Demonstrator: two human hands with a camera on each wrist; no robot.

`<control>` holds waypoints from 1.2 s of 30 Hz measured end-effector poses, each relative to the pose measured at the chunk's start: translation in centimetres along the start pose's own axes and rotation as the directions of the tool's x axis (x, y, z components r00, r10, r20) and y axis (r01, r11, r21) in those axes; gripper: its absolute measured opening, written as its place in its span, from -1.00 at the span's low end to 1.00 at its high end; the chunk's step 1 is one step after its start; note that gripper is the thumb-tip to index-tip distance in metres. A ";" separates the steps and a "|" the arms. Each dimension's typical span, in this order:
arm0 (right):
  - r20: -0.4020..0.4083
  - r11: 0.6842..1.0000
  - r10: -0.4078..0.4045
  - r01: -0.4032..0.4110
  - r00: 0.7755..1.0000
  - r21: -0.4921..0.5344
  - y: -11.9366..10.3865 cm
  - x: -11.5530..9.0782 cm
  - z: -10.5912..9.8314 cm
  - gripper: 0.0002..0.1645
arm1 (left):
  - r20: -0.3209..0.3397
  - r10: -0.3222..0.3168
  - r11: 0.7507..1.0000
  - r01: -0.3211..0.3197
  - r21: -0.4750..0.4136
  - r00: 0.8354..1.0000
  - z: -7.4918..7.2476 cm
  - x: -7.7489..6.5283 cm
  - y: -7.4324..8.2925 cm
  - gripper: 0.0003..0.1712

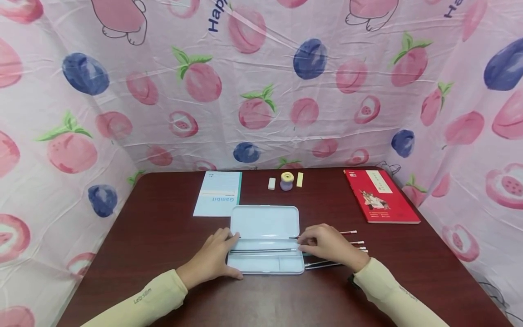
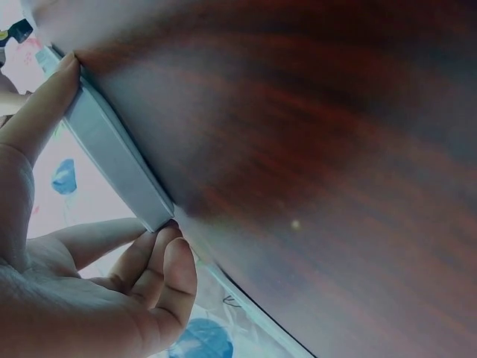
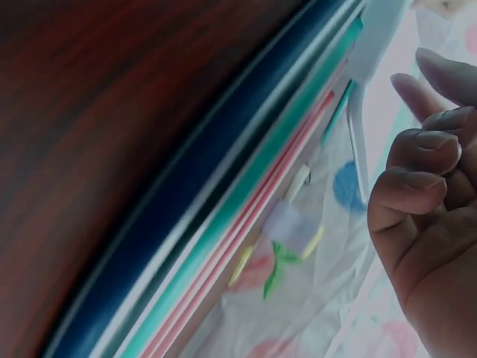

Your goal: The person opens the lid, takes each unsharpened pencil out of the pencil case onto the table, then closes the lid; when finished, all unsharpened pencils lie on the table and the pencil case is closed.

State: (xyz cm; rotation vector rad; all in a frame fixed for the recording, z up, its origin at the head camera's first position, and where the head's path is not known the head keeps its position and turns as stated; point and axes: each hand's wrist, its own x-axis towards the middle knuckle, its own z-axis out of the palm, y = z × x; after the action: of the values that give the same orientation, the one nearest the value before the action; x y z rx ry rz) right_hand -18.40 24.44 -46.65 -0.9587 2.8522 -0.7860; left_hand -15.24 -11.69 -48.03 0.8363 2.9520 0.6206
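Note:
A pale blue pencil case (image 1: 265, 222) lies with its lid raised toward the back. My left hand (image 1: 213, 256) grips its left end, thumb at the front edge, fingers at the back; the left wrist view shows this hand (image 2: 97, 291) around the case's end wall (image 2: 123, 160). A dark pencil (image 1: 261, 250) lies lengthwise inside. Over the case's right end is my right hand (image 1: 327, 243), fingers loosely bent. In the right wrist view its fingertips (image 3: 423, 186) show nothing between them. Several pencils (image 1: 323, 265) lie right of the case, partly hidden beneath that hand.
Behind the case stand a white eraser (image 1: 271, 183), a yellow-and-purple round container (image 1: 287, 181) and a yellow strip (image 1: 300, 180). A pale notebook (image 1: 216, 195) lies back left, a red book (image 1: 382, 196) back right. Patterned cloth (image 1: 261, 68) surrounds the table.

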 end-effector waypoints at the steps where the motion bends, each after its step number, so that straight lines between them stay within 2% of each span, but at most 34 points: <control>1: 0.010 1.000 0.006 -0.006 1.000 -0.011 -0.1 0.2 0.2 -0.78 | 0.000 -0.001 1.000 0.001 -0.001 1.000 0.0 0.0 0.0 0.29; 6: 0.048 0.998 0.042 -0.039 0.998 -0.054 -0.4 1.1 0.9 -0.76 | 0.000 -0.001 1.000 0.001 -0.005 1.000 -0.1 0.0 0.0 0.28; 13: 0.066 0.996 0.070 -0.067 0.995 -0.058 -0.8 1.9 1.3 -0.74 | 0.004 -0.008 1.000 0.008 -0.005 1.000 -0.1 0.1 0.0 0.29; 24: 0.074 0.997 0.070 -0.069 0.995 -0.023 -1.4 2.5 1.6 -0.88 | 0.006 -0.010 1.000 0.010 0.001 1.000 -0.1 0.1 0.0 0.30; 30: 0.080 0.997 0.060 -0.055 0.995 -0.058 -1.5 2.6 1.6 -0.89 | 0.005 -0.009 1.000 0.009 0.004 1.000 -0.1 0.1 0.0 0.29; 36: 0.070 0.992 0.016 -0.006 0.997 -0.129 -1.3 2.4 1.9 -0.90 | 0.008 -0.003 1.000 0.003 0.003 1.000 -0.1 0.0 0.1 0.29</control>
State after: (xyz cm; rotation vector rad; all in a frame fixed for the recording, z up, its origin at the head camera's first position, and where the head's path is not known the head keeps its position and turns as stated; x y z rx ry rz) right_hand -19.25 21.32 -47.38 -0.9629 2.8732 -0.5608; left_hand -15.24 -11.63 -47.90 0.8324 2.9467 0.6118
